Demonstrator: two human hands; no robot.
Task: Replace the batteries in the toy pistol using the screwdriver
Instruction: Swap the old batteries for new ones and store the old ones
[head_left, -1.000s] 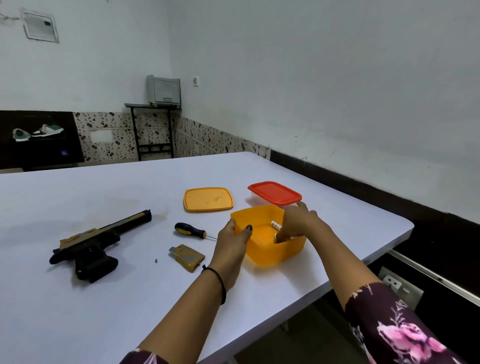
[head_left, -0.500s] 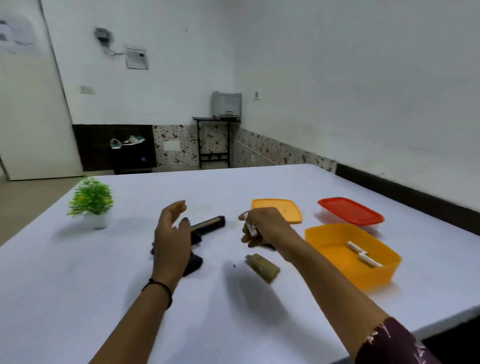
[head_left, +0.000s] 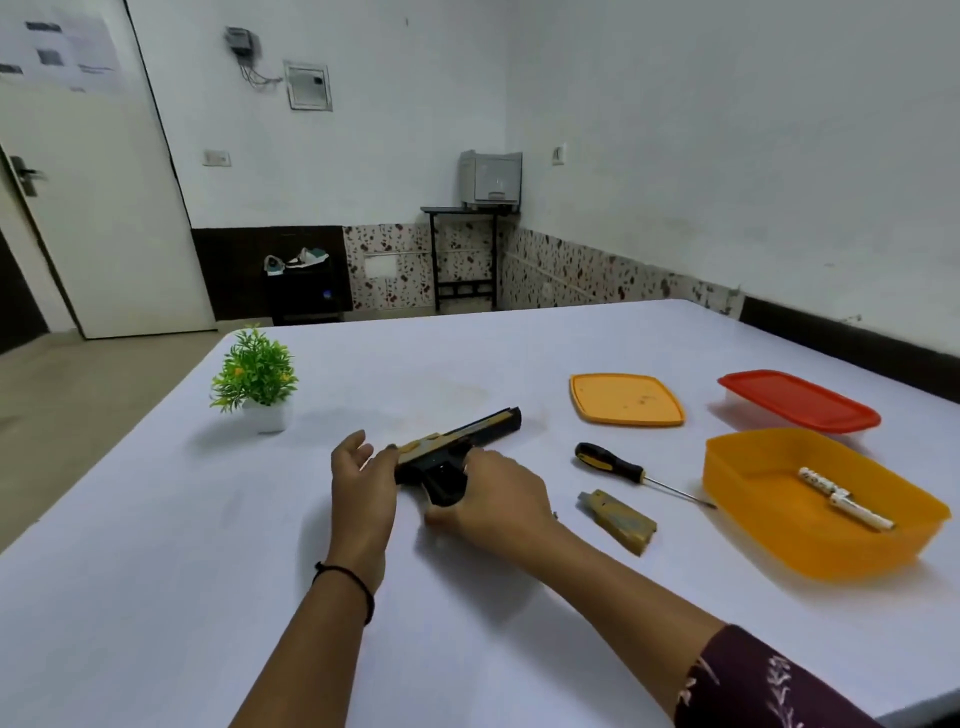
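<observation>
Black-and-gold plastic toy pistol (head_left: 452, 447) lies flat on the white table (head_left: 208, 597): left hand (head_left: 363, 483) touches its rear with relaxed, spread fingers, right hand (head_left: 493, 501) curls in at the grip's base, what it pinches I can't tell; black-and-yellow screwdriver (head_left: 613, 464) lies apart to the right

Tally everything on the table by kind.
Toy pistol: 1
Screwdriver: 1
Battery cover: 1
Batteries: 2
Tubs: 2, orange tub, red-lidded tub
Loose orange lid: 1
Potted plant: 1
Total: 9
</observation>
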